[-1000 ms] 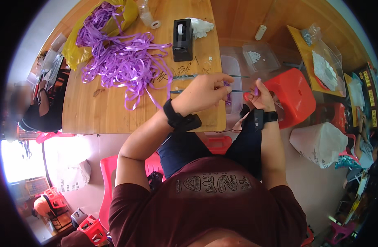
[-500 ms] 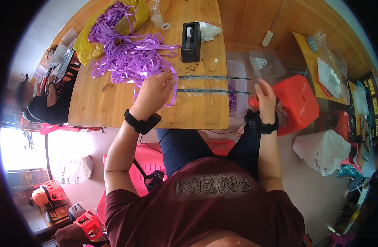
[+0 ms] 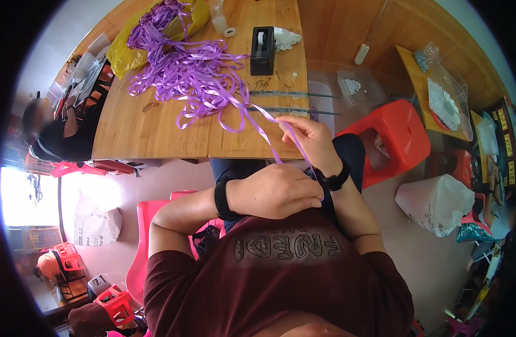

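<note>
A big tangle of purple ribbon [image 3: 185, 70] spills from a yellow plastic bag [image 3: 126, 56] across the wooden table [image 3: 157, 143]. Two strands stretch from it toward my body. My right hand [image 3: 311, 140], just past the table's front edge, pinches one strand between thumb and fingers. That strand runs on down to my left hand [image 3: 274, 191], which is closed in front of my shirt, with a bit of purple showing at its fingertips. The other strand passes behind the left hand's knuckles. Two thin dark rods [image 3: 319, 96] lie taped side by side, jutting over the table's right edge.
A black tape dispenser [image 3: 263, 51] stands at the table's back right beside crumpled white material [image 3: 286, 38]. A tape roll [image 3: 230, 32] lies nearby. Right of the table are a red stool [image 3: 407, 135], a clear bin [image 3: 321, 90] and a white sack [image 3: 435, 205]. Another person [image 3: 55, 129] sits at left.
Both hands have drawn back toward my body, the left swinging down and right from the ribbon pile. Ribbon strands now stretch from the pile to my hands. The right hand has taken hold of ribbon.
</note>
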A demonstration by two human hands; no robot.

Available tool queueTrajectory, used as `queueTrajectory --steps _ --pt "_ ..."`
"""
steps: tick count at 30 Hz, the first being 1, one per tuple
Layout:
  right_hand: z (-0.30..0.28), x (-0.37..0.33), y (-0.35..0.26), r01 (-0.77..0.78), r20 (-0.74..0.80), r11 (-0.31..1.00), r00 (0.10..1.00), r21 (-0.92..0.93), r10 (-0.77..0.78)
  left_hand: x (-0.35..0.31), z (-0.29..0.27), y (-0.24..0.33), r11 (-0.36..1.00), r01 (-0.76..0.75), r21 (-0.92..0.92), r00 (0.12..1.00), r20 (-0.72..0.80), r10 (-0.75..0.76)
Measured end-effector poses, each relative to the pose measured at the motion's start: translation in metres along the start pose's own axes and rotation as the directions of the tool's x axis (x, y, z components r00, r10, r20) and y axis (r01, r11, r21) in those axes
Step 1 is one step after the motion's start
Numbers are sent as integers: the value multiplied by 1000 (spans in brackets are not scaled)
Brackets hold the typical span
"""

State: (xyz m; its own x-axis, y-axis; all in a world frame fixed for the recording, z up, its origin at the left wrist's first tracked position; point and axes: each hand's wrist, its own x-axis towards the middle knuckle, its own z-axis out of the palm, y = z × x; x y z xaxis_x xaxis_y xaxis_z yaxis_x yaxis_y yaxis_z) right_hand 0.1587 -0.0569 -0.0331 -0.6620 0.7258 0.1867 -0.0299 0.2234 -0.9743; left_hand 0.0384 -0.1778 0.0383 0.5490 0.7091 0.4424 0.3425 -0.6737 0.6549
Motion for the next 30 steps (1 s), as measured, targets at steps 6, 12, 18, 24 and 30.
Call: queueTrajectory --steps 6,12,18,24,30 --pt "-24 1 3 14 -271 956 960 292 69 -6 -14 -8 993 81 87 996 39 -85" --pt "-32 -6 7 -26 -234 834 954 552 185 -23 -66 -104 786 359 504 900 -410 -148" --pt "-39 -8 10 39 -264 723 944 689 200 -41 -95 -108 731 600 324 782 -431 -451" --pt "-55 -17 10 83 -261 694 953 715 155 -59 -150 -82 811 449 -375 575 -573 -584" --pt "-63 -18 9 109 -293 709 945 697 142 -85 -205 -86 766 636 -94 457 -754 -472"
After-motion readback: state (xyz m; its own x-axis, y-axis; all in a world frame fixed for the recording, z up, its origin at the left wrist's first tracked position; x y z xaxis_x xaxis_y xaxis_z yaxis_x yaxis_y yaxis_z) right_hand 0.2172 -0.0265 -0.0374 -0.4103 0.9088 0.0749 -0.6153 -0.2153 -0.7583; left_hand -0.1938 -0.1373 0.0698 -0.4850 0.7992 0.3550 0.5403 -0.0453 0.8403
